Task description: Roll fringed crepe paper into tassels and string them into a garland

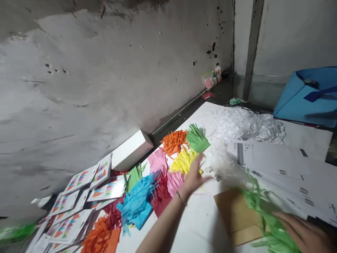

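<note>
My left hand [193, 175] reaches over the white tabletop, thumb spread from the fingers, with nothing visible in it. Its fingertips are by the yellow fringed tissue paper [184, 160]; pink fringed tissue paper [176, 181] lies beside the wrist. At the lower right, my right hand [306, 228] has its fingers over a bundle of green fringed tissue paper [276, 226] and appears to hold it, blurred by motion. Beneath that bundle is a brown cardboard piece [238, 214]. Orange [173, 140], green [197, 138] and blue fringed bundles [139, 200] lie around the left arm.
Printed picture packs [71, 225] are piled at the left, near a white box [131, 149] against the wall. White stringy material [244, 124] lies at the back right beside printed white sheets [271, 158]. A blue bag [305, 98] stands behind, and a white bottle [218, 72] in the far corner.
</note>
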`<state>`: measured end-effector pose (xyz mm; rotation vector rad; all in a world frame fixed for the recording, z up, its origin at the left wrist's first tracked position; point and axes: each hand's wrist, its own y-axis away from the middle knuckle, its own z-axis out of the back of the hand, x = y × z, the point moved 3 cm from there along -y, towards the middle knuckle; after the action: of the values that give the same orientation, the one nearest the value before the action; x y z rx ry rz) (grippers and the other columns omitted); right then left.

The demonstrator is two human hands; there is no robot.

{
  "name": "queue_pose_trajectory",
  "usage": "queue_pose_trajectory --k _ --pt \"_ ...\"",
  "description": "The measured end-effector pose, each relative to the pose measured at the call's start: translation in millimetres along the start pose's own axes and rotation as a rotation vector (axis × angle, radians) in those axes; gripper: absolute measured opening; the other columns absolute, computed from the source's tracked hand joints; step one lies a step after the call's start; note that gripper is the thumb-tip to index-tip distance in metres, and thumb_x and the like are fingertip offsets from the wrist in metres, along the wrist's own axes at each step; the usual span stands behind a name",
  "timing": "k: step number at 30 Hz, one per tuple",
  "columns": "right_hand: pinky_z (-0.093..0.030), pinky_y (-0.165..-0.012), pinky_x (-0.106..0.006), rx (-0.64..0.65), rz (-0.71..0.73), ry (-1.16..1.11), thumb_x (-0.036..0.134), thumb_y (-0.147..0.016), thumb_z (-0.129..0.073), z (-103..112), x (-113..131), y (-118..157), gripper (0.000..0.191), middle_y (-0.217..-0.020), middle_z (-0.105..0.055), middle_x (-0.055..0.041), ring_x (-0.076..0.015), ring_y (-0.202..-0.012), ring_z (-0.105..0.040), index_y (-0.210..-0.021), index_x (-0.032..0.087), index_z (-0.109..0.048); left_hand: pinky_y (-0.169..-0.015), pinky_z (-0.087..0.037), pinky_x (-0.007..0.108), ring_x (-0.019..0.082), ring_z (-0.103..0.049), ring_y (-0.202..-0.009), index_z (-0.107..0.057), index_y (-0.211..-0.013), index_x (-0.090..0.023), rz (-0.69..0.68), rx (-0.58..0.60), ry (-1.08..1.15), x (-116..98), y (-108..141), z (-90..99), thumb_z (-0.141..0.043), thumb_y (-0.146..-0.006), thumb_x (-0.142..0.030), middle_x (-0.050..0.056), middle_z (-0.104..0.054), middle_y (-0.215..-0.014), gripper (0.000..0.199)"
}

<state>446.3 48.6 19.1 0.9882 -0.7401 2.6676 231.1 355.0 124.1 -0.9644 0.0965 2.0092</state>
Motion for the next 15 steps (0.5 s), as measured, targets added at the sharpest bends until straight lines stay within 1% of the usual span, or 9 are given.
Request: queue_pose_trajectory --k 2,3,4,5,6,8,11,13,15 --pt "-0.061 -0.067 -0.027 0.124 0.306 0.014 0.010 -0.083 -0.050 -3 55 -24 0.041 -0.098 -0.077 0.0000 -0.0206 -0.078 -0.074 -0.113 0.029 -0.070 -0.116 -0.022 0.059 0.037 -0.034 -0.141 -0.035 -0.147 -0.023 -0.251 0.289 -0.100 -45 49 -36.7 -0.076 -0.070 -0.056 0.018 -0.042 -0.151 0.093" --pt "-0.060 -0.067 -0.027 0.073 0.395 0.010 0.004 -0.083 -0.044 -1 80 -33 0.044 -0.090 -0.078 -0.0005 -0.0188 -0.073 -0.074 -0.108 0.028 -0.071 -0.117 -0.013 0.062 0.037 -0.034 -0.141 -0.035 -0.148 -0.028 -0.322 0.373 -0.129 -62 74 -48.6 -0.073 -0.074 -0.052 0.014 -0.048 -0.147 0.086" --pt "-0.059 -0.069 -0.027 0.094 0.466 -0.008 0.002 -0.084 -0.042 -2 104 -40 0.044 -0.085 -0.077 -0.0015 -0.0178 -0.072 -0.073 -0.107 0.025 -0.071 -0.118 -0.008 0.062 0.034 -0.041 -0.137 -0.036 -0.147 -0.030 -0.334 0.403 -0.141 -75 97 -55.6 -0.069 -0.080 -0.043 0.012 -0.058 -0.137 0.076" --pt "-0.058 -0.075 -0.027 0.124 0.507 -0.026 0.001 -0.085 -0.040 -4 125 -44 0.045 -0.089 -0.077 -0.0036 -0.0177 -0.078 -0.073 -0.111 0.023 -0.070 -0.118 -0.006 0.061 0.030 -0.050 -0.128 -0.040 -0.145 -0.030 -0.305 0.402 -0.156 -82 118 -58.3 -0.065 -0.083 -0.032 0.010 -0.067 -0.122 0.067" --pt "-0.057 -0.077 -0.027 0.150 0.524 -0.045 -0.001 -0.085 -0.037 -7 142 -46 0.048 -0.091 -0.077 -0.0050 -0.0171 -0.081 -0.072 -0.113 0.021 -0.068 -0.118 -0.008 0.060 0.027 -0.058 -0.116 -0.047 -0.139 -0.030 -0.251 0.379 -0.178 -85 137 -57.2 -0.062 -0.083 -0.023 0.007 -0.072 -0.107 0.059" --pt "-0.057 -0.079 -0.028 0.235 0.544 -0.086 -0.002 -0.086 -0.034 -17 167 -40 0.050 -0.096 -0.076 -0.0073 -0.0172 -0.086 -0.072 -0.118 0.019 -0.066 -0.115 -0.019 0.058 0.024 -0.062 -0.094 -0.064 -0.117 -0.030 -0.094 0.296 -0.259 -77 174 -45.3 -0.059 -0.077 -0.011 0.003 -0.071 -0.081 0.044" --pt "-0.058 -0.079 -0.030 0.343 0.617 -0.103 -0.002 -0.087 -0.034 -42 186 -22 0.049 -0.095 -0.076 -0.0091 -0.0183 -0.086 -0.072 -0.119 0.017 -0.066 -0.105 -0.032 0.056 0.022 -0.059 -0.082 -0.070 -0.085 -0.028 0.152 0.179 -0.430 -55 228 -11.8 -0.058 -0.071 -0.002 0.002 -0.065 -0.070 0.031" --pt "-0.059 -0.083 -0.032 0.351 0.703 -0.084 -0.003 -0.087 -0.034 -60 196 -12 0.050 -0.098 -0.076 -0.0102 -0.0184 -0.088 -0.072 -0.120 0.014 -0.066 -0.101 -0.035 0.055 0.022 -0.058 -0.080 -0.069 -0.081 -0.026 0.286 0.099 -0.524 -47 264 15.9 -0.056 -0.070 0.002 0.001 -0.065 -0.070 0.033" --pt "-0.058 -0.090 -0.034 0.319 0.794 -0.094 -0.003 -0.087 -0.033 -75 207 -4 0.051 -0.107 -0.075 -0.0111 -0.0190 -0.098 -0.071 -0.124 0.013 -0.065 -0.101 -0.035 0.054 0.021 -0.059 -0.082 -0.070 -0.084 -0.026 0.362 -0.039 -0.614 -47 298 44.9 -0.055 -0.072 0.003 0.001 -0.066 -0.073 0.035"
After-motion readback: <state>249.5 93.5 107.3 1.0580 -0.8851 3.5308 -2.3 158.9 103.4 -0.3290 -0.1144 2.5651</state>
